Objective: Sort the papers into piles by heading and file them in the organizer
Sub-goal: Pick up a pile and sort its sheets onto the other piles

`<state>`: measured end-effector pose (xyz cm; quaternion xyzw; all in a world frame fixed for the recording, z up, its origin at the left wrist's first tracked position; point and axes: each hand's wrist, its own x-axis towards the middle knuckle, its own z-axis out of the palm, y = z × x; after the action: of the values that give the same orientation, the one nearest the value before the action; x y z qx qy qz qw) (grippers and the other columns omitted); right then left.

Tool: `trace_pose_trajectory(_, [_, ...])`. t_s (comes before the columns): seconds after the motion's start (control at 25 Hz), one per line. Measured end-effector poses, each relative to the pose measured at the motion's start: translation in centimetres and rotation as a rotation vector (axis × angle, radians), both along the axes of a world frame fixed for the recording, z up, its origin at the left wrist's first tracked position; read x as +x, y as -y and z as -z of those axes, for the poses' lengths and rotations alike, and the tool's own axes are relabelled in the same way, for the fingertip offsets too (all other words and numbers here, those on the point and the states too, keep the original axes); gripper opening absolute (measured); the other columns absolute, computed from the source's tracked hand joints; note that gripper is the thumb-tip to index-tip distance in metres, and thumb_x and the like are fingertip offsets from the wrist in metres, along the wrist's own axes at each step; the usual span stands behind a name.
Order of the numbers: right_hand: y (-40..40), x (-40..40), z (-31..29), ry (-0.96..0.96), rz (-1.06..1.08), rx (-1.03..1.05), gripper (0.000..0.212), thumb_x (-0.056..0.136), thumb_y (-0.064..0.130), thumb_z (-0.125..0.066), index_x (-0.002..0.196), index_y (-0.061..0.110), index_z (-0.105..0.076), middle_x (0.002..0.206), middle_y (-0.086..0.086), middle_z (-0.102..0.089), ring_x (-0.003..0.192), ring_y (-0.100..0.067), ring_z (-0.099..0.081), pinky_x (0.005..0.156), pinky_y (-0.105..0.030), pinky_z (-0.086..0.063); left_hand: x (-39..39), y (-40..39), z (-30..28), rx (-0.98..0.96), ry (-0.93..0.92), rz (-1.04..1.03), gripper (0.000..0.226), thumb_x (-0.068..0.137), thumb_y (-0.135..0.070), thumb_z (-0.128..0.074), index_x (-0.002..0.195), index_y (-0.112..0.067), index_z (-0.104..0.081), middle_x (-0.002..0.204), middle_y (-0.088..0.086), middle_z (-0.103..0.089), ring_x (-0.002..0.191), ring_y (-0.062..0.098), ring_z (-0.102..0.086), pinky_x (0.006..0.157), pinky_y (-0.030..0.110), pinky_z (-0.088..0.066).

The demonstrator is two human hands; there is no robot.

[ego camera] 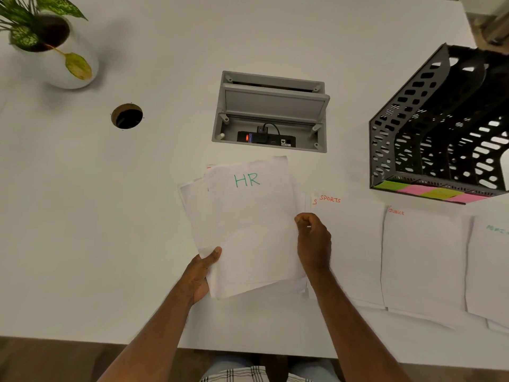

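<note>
White surface (82, 216): bottom edge visible. Black organizer (440, 128), far right: cut off by frame. Sorted piles: SPORTS (355, 244), FINANCE (421, 260); 3rd heading (495, 228) illegible. Loose stack (248, 230), top sheet HR: left hand (201, 274) fingers grip bottom-left corner; right hand (312, 238) fingers pinch right edge.

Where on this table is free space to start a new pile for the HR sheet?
The widest bare patch lies left of the held stack, between the cable hole, the plant pot and the near edge. The right is crowded: SPORTS pile, FINANCE pile, organizer.
</note>
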<state>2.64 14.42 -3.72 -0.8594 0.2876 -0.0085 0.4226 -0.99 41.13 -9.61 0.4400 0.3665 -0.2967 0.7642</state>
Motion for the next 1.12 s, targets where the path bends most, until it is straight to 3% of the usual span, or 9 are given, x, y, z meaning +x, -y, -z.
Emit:
trace_pose_trajectory(0.16, [-0.6, 0.7, -0.8, 0.113, -0.026, 0.074, 0.022, 0.099, 0.024, -0.058, 0.12, 0.028, -0.066, 0.113, 0.005, -0.069, 0.094, -0.006, -0.065, 0.08, -0.019, -0.053, 0.1, 0.1, 0.3, -0.035, -0.006, -0.027, 0.039, 0.089, -0.021, -0.069, 0.127, -0.012, -0.066, 0.122, 0.011, -0.074, 0.108, 0.024, -0.073, 0.078, 0.038, -0.063])
trace_pose_trajectory(0.28, [-1.3, 0.8, -1.2, 0.185, -0.11, 0.016, 0.036, 0.099, 0.022, -0.061, 0.135, 0.023, -0.06, 0.134, 0.002, -0.062, 0.113, -0.012, -0.063, 0.095, -0.025, -0.053, 0.2, 0.3, 0.4, -0.039, -0.011, -0.029, 0.043, 0.085, -0.022, -0.072, 0.126, -0.013, -0.066, 0.123, 0.011, -0.073, 0.109, 0.025, -0.072, 0.079, 0.038, -0.063])
trace_pose_trajectory(0.4, [-1.6, 0.8, -1.0, 0.272, -0.14, -0.056, 0.027, 0.096, 0.017, -0.066, 0.122, 0.013, -0.068, 0.13, -0.002, -0.064, 0.117, -0.017, -0.061, 0.1, -0.037, -0.053, 0.3, 0.3, 0.4, -0.047, -0.014, -0.021, 0.043, 0.085, -0.023, -0.071, 0.127, -0.012, -0.066, 0.125, 0.011, -0.073, 0.111, 0.025, -0.071, 0.083, 0.039, -0.062])
trace_pose_trajectory(0.48, [-1.7, 1.0, -0.9, 0.26, -0.083, 0.013, 0.018, 0.094, 0.016, -0.067, 0.111, 0.011, -0.069, 0.124, -0.001, -0.066, 0.109, -0.015, -0.064, 0.095, -0.03, -0.054, 0.4, 0.1, 0.4, -0.039, -0.014, -0.02, 0.039, 0.087, -0.021, -0.069, 0.125, -0.012, -0.066, 0.123, 0.011, -0.073, 0.109, 0.024, -0.072, 0.085, 0.04, -0.06])
trace_pose_trajectory(0.56, [-1.1, 1.5, -1.0, 0.251, 0.041, 0.108, 0.016, 0.097, 0.019, -0.064, 0.112, 0.014, -0.068, 0.121, 0.0, -0.068, 0.104, -0.011, -0.064, 0.089, -0.015, -0.049, 0.7, -0.1, 0.3, -0.036, -0.013, -0.038, 0.036, 0.089, -0.019, -0.068, 0.124, -0.012, -0.067, 0.122, 0.011, -0.074, 0.106, 0.024, -0.073, 0.088, 0.041, -0.057])
trace_pose_trajectory(0.6, [-0.3, 1.9, -1.0, 0.257, 0.125, 0.107, 0.017, 0.098, 0.021, -0.061, 0.113, 0.015, -0.067, 0.117, -0.001, -0.07, 0.104, -0.015, -0.064, 0.087, -0.016, -0.047, 0.7, -0.2, 0.3, -0.04, -0.013, -0.054, 0.036, 0.089, -0.019, -0.068, 0.124, -0.011, -0.067, 0.122, 0.012, -0.074, 0.106, 0.024, -0.073, 0.09, 0.043, -0.056])
trace_pose_trajectory(0.72, [2.9, 2.2, -0.5, 0.235, 0.275, -0.006, 0.023, 0.102, 0.031, -0.052, 0.113, 0.013, -0.061, 0.108, -0.008, -0.071, 0.101, -0.029, -0.064, 0.083, -0.029, -0.047, 0.9, -1.0, 0.3, -0.065, -0.033, -0.113, 0.032, 0.09, -0.018, -0.068, 0.122, -0.011, -0.069, 0.124, 0.014, -0.073, 0.111, 0.027, -0.071, 0.102, 0.049, -0.05])
trace_pose_trajectory(0.92, [4.0, -1.4, 2.1, 0.063, 0.076, -0.086, 0.027, 0.105, 0.039, -0.043, 0.11, 0.016, -0.057, 0.11, -0.01, -0.07, 0.099, -0.034, -0.066, 0.088, -0.041, -0.052, 1.0, -1.9, 0.4, -0.169, -0.079, -0.158, 0.029, 0.083, -0.024, -0.072, 0.108, -0.011, -0.079, 0.123, 0.016, -0.073, 0.107, 0.031, -0.072, 0.104, 0.053, -0.047])
trace_pose_trajectory(1.12, [1.9, -4.4, 4.7, -0.114, -0.097, -0.228, 0.03, 0.103, 0.04, -0.043, 0.113, 0.015, -0.055, 0.102, -0.011, -0.071, 0.092, -0.04, -0.068, 0.078, -0.045, -0.052, 1.1, -2.1, 0.3, -0.158, -0.062, -0.168, 0.031, 0.083, -0.023, -0.072, 0.111, -0.011, -0.078, 0.122, 0.015, -0.073, 0.107, 0.028, -0.073, 0.09, 0.048, -0.059])
